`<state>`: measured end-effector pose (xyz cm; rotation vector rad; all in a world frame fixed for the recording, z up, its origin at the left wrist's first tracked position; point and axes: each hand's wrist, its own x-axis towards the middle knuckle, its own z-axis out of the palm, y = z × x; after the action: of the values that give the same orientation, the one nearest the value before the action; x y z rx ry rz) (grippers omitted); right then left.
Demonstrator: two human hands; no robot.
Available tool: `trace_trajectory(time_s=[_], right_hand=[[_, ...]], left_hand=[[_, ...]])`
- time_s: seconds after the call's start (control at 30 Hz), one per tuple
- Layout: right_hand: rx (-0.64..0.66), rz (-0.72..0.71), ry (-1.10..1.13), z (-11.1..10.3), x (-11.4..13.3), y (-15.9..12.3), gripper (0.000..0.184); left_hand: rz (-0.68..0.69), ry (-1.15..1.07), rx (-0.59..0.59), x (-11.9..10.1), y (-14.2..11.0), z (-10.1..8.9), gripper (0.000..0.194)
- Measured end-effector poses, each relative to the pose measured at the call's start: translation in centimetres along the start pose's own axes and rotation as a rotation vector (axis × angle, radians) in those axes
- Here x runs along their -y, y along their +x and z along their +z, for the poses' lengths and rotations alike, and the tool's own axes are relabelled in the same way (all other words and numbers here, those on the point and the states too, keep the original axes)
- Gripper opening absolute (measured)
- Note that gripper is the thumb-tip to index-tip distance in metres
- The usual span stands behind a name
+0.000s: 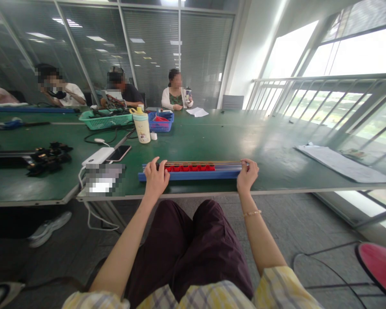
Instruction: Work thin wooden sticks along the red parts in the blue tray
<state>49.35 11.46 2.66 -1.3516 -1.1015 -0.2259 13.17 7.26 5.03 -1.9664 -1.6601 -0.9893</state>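
In front of me a long blue channel-shaped holder [193,176] lies along the table's near edge. A row of several red pieces [189,168] sits inside its left and middle part. Thin light-brown strips [228,162] run lengthwise just above the back of the holder. My left hand [157,178] reaches over the holder's left end, fingers bent at the strips' left ends; its exact grip is partly hidden. At the opposite end, my right hand [248,174] pinches the strips between thumb and fingers, its palm against the holder's right end.
Left of the holder lie a white power bank [98,156], a phone [119,153] and cables. Farther back stand a cup [142,126], a green basket [106,122] and a blue basket [162,125]. Papers [344,163] lie at right. Several people sit across the table.
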Motion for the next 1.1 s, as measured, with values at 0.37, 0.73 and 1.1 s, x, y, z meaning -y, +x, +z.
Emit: trace_trajectory(time_s=[0.37, 0.73, 1.1], right_hand=[[0.055, -0.143, -0.028, -0.4, 0.1, 0.9, 0.036], [0.276, -0.688, -0.555, -4.0, -0.7, 5.3, 0.023], [0.401, -0.646, -0.625, -3.5, 1.1, 9.4, 0.027]], left_hand=[[-0.015, 0.035, 0.006, -0.5, 0.3, -0.3, 0.043], [-0.005, 0.030, -0.005, -0.7, 0.4, -0.5, 0.044], [-0.008, -0.002, -0.008, -0.7, 0.5, -0.4, 0.044]])
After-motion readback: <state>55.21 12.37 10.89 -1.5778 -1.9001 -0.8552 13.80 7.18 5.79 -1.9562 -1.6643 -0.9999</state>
